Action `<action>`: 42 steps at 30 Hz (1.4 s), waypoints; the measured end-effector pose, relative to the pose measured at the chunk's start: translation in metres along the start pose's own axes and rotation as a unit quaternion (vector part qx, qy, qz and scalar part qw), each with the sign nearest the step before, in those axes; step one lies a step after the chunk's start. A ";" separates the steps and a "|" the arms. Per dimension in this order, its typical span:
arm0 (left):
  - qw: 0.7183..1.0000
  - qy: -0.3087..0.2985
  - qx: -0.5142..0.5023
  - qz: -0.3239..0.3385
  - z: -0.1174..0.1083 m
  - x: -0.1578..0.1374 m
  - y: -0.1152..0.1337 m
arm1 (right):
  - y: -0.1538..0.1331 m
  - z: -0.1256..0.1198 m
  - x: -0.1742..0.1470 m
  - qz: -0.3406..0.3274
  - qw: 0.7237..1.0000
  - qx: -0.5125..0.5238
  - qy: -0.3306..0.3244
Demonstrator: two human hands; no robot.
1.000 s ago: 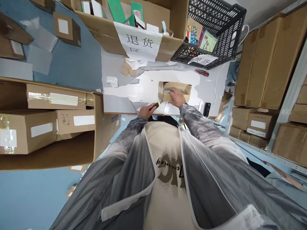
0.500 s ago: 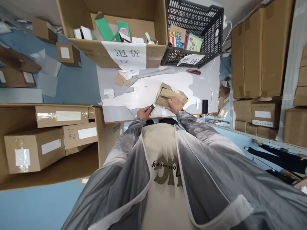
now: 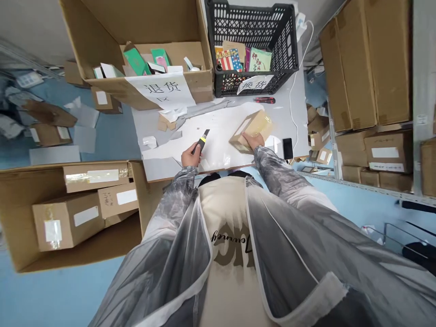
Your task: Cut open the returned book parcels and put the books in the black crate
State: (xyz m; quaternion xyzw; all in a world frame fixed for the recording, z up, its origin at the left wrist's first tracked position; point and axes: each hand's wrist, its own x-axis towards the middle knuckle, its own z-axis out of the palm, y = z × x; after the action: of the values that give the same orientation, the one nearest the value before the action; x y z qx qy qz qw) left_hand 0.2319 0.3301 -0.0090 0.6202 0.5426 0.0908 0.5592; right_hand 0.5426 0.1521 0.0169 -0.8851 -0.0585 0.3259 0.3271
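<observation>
My left hand (image 3: 191, 156) is closed round a box cutter (image 3: 202, 141) with a black and yellow handle, its dark blade pointing up and away over the white table (image 3: 218, 141). To the right, my right hand (image 3: 255, 140) grips the near side of a small cardboard box (image 3: 248, 123). That box sits tilted on the tabletop, with shiny clear tape over its right part. A gap separates the blade from the box.
A large carton (image 3: 112, 86) of small boxes and a black plastic crate (image 3: 252, 86) stand at the table's back. A red-black cutter (image 3: 264, 100) and a phone (image 3: 288, 149) lie right. Left is an open carton (image 3: 135, 200) of parcels; right, stacked boxes (image 3: 373, 68).
The small box has been turned over, its loose flaps no longer facing up. My left hand has drawn the box cutter leftward, away from it. The whole view has shifted slightly.
</observation>
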 end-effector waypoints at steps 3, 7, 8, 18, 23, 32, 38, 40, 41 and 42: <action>0.999 -0.043 -0.013 0.000 0.013 -0.020 -0.002 | -0.011 0.011 -0.008 0.152 0.969 0.189 -0.035; 0.997 -0.080 -0.010 0.000 0.047 -0.034 -0.007 | -0.017 0.019 -0.014 0.209 0.932 0.284 -0.085; 0.996 -0.084 -0.009 -0.001 0.056 -0.034 -0.008 | -0.017 0.019 -0.014 0.206 0.932 0.285 -0.092; 0.998 -0.047 -0.030 -0.014 0.101 -0.027 -0.008 | 0.002 -0.019 0.011 -0.145 0.938 -0.308 -0.057; 0.998 -0.010 -0.050 -0.028 0.112 -0.033 -0.012 | 0.001 -0.012 0.039 -0.446 0.790 -0.400 -0.132; 0.989 0.003 -0.136 -0.058 0.135 -0.044 -0.012 | -0.014 -0.004 0.083 -0.528 0.692 -0.441 -0.216; 0.991 0.060 -0.111 -0.047 0.149 -0.051 0.000 | 0.000 -0.005 0.068 -0.511 0.706 -0.456 -0.180; 0.992 0.056 -0.106 -0.045 0.151 -0.055 0.001 | 0.001 -0.003 0.061 -0.504 0.716 -0.452 -0.171; 0.992 0.052 -0.105 -0.044 0.151 -0.057 0.001 | 0.001 -0.002 0.058 -0.502 0.719 -0.450 -0.168; 0.992 0.052 -0.103 -0.046 0.152 -0.059 0.001 | 0.001 -0.001 0.054 -0.500 0.722 -0.449 -0.168</action>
State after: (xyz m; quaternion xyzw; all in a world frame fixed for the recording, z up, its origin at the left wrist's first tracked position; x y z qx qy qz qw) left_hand 0.3181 0.1939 -0.0335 0.5287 0.5866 0.1527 0.5942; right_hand 0.5856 0.1676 -0.0122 -0.7017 -0.6855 0.1940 -0.0080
